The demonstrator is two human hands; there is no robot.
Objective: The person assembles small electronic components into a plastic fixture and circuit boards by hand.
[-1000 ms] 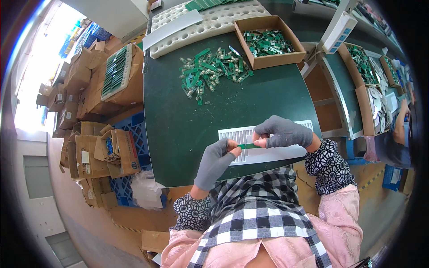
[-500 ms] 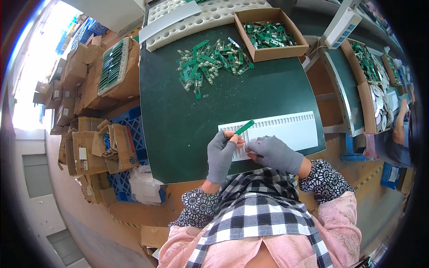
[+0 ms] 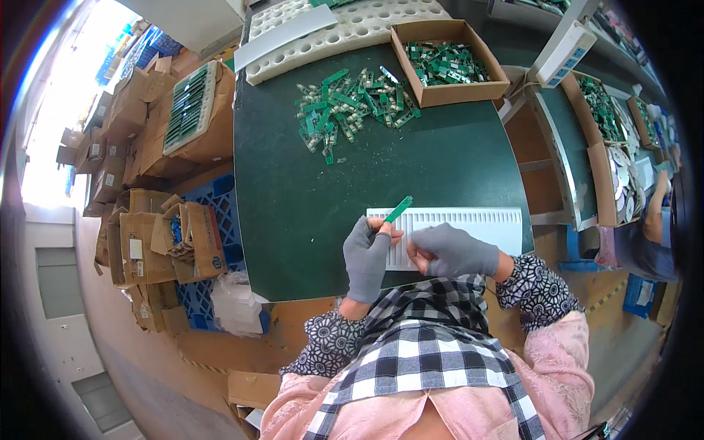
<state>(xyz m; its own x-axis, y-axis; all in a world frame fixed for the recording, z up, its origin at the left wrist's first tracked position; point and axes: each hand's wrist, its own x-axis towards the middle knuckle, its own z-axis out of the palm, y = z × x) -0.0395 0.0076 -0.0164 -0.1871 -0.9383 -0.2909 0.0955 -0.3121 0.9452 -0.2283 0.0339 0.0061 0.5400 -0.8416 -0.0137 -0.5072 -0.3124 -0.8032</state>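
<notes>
A narrow green circuit board (image 3: 399, 209) is pinched between the thumb and fingers of my left hand (image 3: 367, 253), slanting up and to the right. My right hand (image 3: 453, 251) is closed, thumb against curled fingers, just right of the left one. Whatever its fingers may hold is hidden. Both hands wear grey fingerless gloves. They are over the left part of a white slotted tray (image 3: 499, 233) near the front edge of the table. Farther back lies a loose heap of small green circuit boards (image 3: 345, 106).
Behind the heap stand a cardboard box (image 3: 458, 94) of green boards and a white foam block with round holes (image 3: 367, 33). Stacked cartons (image 3: 169, 249) fill the floor at left. At right, a person's arm (image 3: 656, 205) is beside another table with boxes.
The white tray has turned, its right end coming nearer to me, and now lies nearly level. My left hand still holds the board; my right fingers have drawn slightly away from the left hand.
</notes>
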